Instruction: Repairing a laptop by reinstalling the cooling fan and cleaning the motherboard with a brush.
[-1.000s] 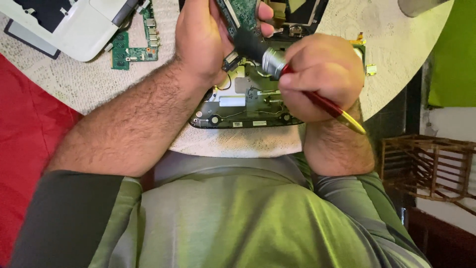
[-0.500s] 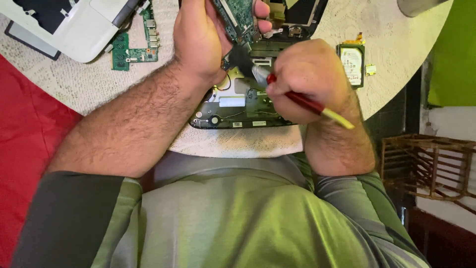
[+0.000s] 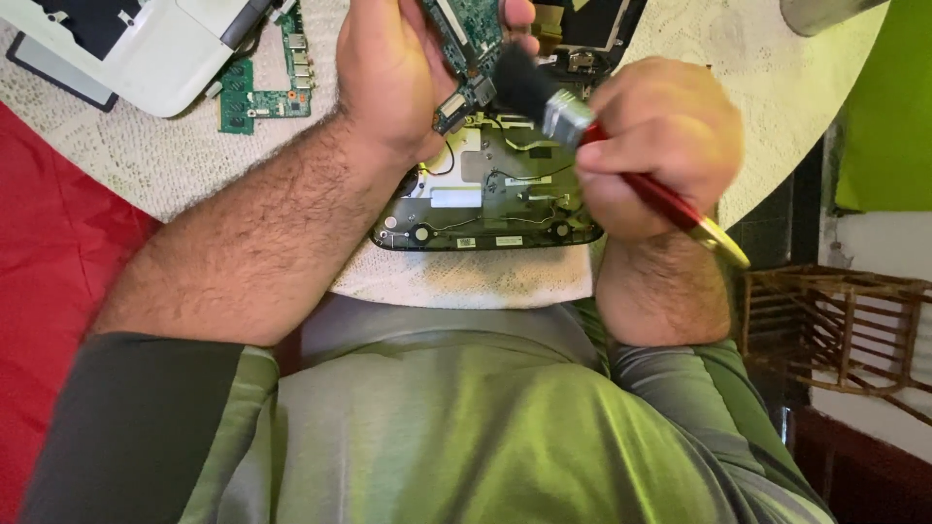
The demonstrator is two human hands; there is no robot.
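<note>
The round table [image 3: 146, 165] under its pale lace cloth carries everything. Nearest my belly lies the opened dark device shell [image 3: 485, 209], wires and screw posts showing. At the far left sits a white casing [image 3: 146, 49] with a small green board [image 3: 257, 92] beside it. My left hand [image 3: 403, 68] is closed around a green circuit board [image 3: 471, 34], lifted above the shell (its upper end runs out of view). My right hand [image 3: 660, 141] is curled tight on a red-handled brush [image 3: 621, 155], its dark bristles touching the held board's lower edge.
</note>
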